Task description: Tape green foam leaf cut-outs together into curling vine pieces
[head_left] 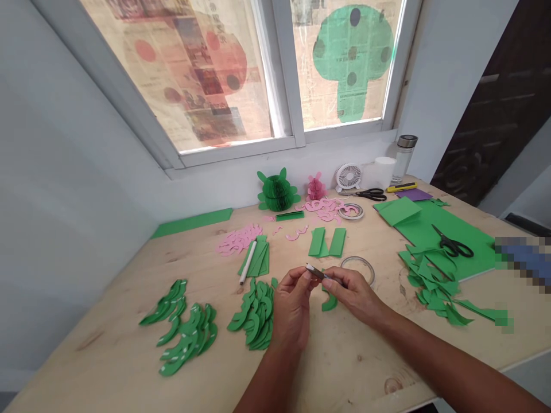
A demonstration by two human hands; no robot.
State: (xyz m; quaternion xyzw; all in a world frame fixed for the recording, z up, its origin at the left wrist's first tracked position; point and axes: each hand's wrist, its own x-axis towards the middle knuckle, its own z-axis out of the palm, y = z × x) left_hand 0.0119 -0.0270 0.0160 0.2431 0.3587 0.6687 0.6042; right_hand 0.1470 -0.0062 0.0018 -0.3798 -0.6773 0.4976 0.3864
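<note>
Right hand [353, 291] and left hand [293, 307] both gripping slim dark tool [317, 272] above table [344, 367], between near and far edges. Green paper arc [329, 303] visible between hands; arc stack [258, 315] beside left hand.

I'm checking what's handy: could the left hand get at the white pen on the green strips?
Probably yes: the white pen lies uncovered, left of the left hand, with only low paper pieces between. That hand pinches a slim dark object, which it might need to release.
</note>
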